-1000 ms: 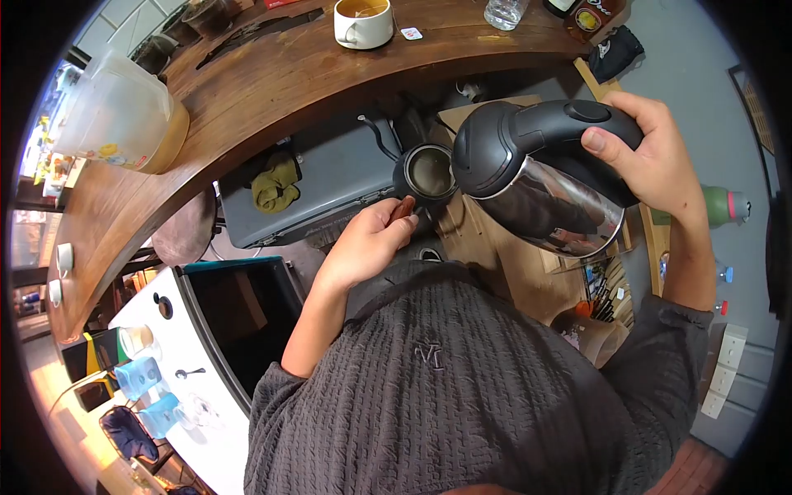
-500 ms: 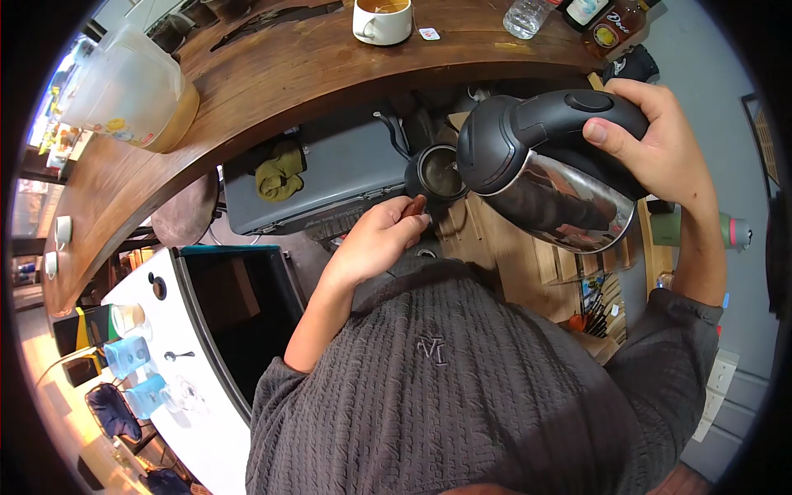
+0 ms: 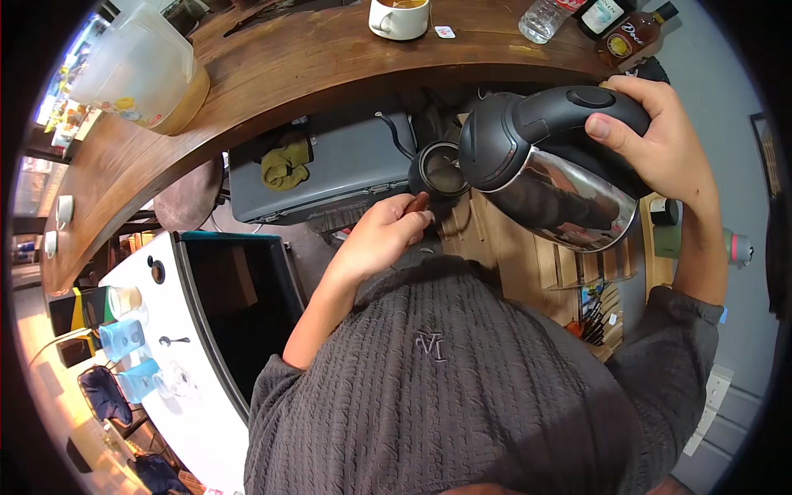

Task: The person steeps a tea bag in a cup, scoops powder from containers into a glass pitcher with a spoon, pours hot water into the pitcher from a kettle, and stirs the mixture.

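My right hand (image 3: 656, 136) is wrapped round the black handle of an electric kettle (image 3: 569, 202) with a shiny metal body. The kettle lies tilted, its lid end to the left beside the rim of a small dark pot (image 3: 444, 169). Liquid shows inside the pot, and a thin curved spout rises at its upper left. In my left hand (image 3: 388, 231) is the pot's reddish-brown wooden handle (image 3: 419, 203). Any stream between kettle and pot is hidden or too small to make out.
A curved wooden counter (image 3: 330, 62) carries a white cup (image 3: 399, 18), a plastic bottle (image 3: 540, 23), glass bottles and a plastic pitcher (image 3: 144, 74). A green cloth (image 3: 285, 162) lies on a grey case (image 3: 346, 157). Lower left stands a white table (image 3: 202, 396) with blue cups.
The view has shifted, so the counter items and green cloth appear farther right. Both hands keep their holds, and the kettle remains tilted beside the pot.
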